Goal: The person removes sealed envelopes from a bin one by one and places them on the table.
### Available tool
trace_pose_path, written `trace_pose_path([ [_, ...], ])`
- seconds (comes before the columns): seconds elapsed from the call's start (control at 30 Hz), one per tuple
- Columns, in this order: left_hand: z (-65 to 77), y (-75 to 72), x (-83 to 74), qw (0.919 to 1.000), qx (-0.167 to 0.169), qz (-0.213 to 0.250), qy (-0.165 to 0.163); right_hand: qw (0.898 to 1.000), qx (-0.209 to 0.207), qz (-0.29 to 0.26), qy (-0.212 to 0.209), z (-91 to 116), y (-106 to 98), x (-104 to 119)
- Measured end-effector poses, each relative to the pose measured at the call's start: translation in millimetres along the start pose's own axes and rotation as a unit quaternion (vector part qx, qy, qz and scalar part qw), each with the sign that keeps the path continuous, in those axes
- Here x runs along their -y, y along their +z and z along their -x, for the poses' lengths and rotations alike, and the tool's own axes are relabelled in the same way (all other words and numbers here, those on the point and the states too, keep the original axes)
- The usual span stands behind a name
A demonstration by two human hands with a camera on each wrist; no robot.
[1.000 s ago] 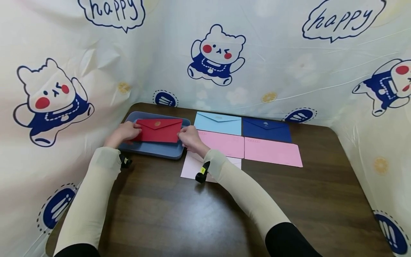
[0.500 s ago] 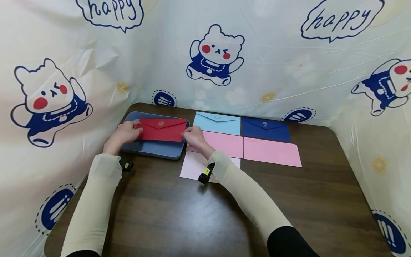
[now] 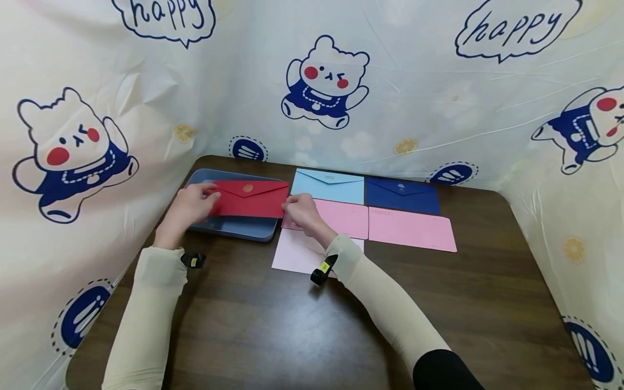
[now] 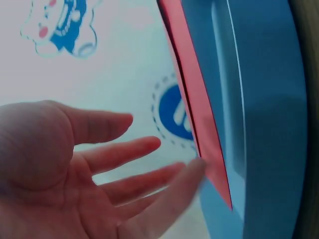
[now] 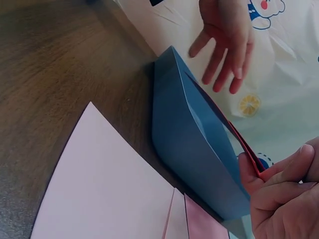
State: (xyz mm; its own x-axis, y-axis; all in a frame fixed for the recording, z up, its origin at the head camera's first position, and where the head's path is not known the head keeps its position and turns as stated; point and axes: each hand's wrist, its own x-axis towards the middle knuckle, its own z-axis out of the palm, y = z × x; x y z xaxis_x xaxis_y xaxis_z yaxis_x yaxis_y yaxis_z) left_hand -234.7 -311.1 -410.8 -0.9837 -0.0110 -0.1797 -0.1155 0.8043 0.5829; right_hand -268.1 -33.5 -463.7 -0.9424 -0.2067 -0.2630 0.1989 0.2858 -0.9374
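Note:
A red envelope (image 3: 251, 200) with a gold seal on its flap lies tilted over the blue tray (image 3: 234, 227) at the far left of the table. Thumb and fingers of my right hand (image 3: 303, 211) pinch its right end, as the right wrist view also shows. At the left end is my left hand (image 3: 190, 206), its fingers loosely spread. In the left wrist view one blurred fingertip of that hand (image 4: 109, 174) overlaps the edge of the envelope (image 4: 199, 104); whether it touches, I cannot tell. The thumb there stands apart from the paper.
Right of the tray lie a light blue envelope (image 3: 329, 186), a dark blue envelope (image 3: 402, 196) and two pink envelopes, the right one (image 3: 411, 229) fully visible. A pale pink envelope (image 3: 294, 252) lies in front, partly under my right wrist. A printed curtain (image 3: 414, 81) hangs behind.
The red envelope has shifted to the right over the tray, drawn along with my right hand. My left hand's fingers have loosened from its left end.

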Motion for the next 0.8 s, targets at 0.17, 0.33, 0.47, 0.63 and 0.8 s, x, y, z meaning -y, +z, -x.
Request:
trace_pose_path([
  [0.17, 19.3, 19.1, -29.7, 0.9961, -0.059, 0.009, 0.065, 1.0, -0.006, 0.011, 0.005, 1.9, -0.7, -0.2],
  [0.33, 32.1, 47.8, -51.0, 0.9918, -0.058, -0.01, 0.113, 1.0, -0.005, 0.005, 0.007, 5.0, -1.7, -2.7],
  [0.47, 35.9, 74.0, -56.3, 0.9908, -0.055, -0.026, 0.121, 1.0, -0.008, -0.004, 0.001, 8.7, -4.8, -4.6],
  [0.63, 38.9, 94.6, -61.0, 0.9905, -0.062, -0.037, 0.117, 1.0, -0.006, -0.013, -0.004, 11.7, -9.0, -5.8],
  [0.8, 41.5, 105.7, -65.6, 0.9885, -0.065, -0.053, 0.126, 1.0, -0.004, -0.018, -0.006, 14.3, -12.0, -9.7],
])
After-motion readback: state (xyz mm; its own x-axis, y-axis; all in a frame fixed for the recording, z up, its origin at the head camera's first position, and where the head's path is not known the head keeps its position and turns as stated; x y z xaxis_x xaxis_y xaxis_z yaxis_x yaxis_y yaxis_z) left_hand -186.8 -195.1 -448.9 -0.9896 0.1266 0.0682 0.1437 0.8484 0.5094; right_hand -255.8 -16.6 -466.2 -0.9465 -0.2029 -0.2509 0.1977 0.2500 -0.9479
